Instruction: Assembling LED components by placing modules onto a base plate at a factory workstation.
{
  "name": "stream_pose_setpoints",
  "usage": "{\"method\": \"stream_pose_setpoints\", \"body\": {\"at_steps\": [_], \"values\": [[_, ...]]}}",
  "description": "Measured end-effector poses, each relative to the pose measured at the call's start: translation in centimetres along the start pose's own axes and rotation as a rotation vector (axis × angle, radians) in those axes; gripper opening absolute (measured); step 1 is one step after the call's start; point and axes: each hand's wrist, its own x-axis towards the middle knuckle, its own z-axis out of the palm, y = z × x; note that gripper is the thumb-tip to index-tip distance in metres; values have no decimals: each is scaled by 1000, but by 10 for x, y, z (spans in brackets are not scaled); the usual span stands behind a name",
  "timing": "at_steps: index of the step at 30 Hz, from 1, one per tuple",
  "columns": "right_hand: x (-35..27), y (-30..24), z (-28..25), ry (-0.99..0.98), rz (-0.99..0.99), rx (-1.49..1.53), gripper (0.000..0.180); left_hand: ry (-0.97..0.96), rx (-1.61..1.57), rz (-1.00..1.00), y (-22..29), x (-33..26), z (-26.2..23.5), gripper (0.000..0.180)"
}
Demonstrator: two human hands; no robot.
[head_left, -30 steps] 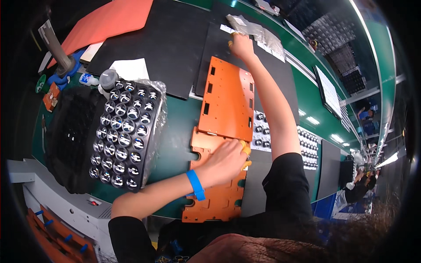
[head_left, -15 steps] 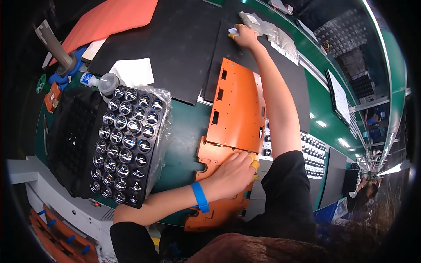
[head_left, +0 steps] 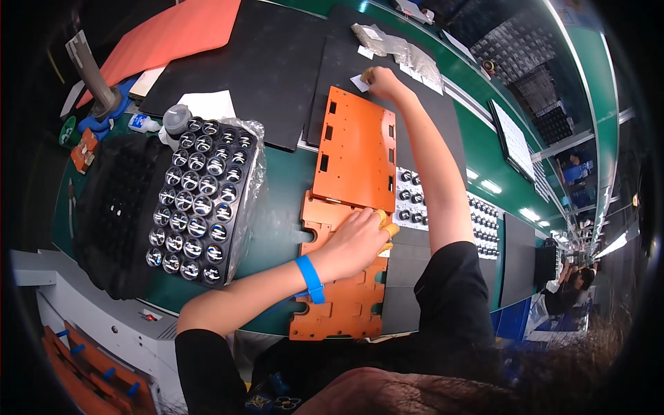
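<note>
1. Your left hand (head_left: 356, 242) lies flat on the lower orange plate (head_left: 339, 304), fingers spread and pressing near its upper right edge; its grip is wide, holding nothing
2. Your right hand (head_left: 380, 81) reaches across the bench (head_left: 277, 228) to the far end of the upper orange plate (head_left: 356, 149), fingers pinched narrow at a small white piece (head_left: 360, 83) just beside the clear bags (head_left: 398, 52); whether it grips the piece I cannot tell
3. The upper plate overlaps the lower one, both in front of you, with the tray of round lenses (head_left: 197, 200) to the left
4. You seem to be at the pick-up step: fetching a small part for the plates
5. Next, keep the left hand steadying the plate and bring the pinch back carefully
</note>
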Motion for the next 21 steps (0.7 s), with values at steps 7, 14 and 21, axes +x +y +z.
{"method": "stream_pose_setpoints", "body": {"at_steps": [7,14,21], "values": [[-75,44,4,70,196,-60,18,-22,-2,-36,-4,0,4,38],[-149,94,9,352,322,-15,26,-28,-65,-46,-3,4,4,30],[-247,32,-35,402,288,332,24,-28,-227,-43,-5,3,-1,32]]}}
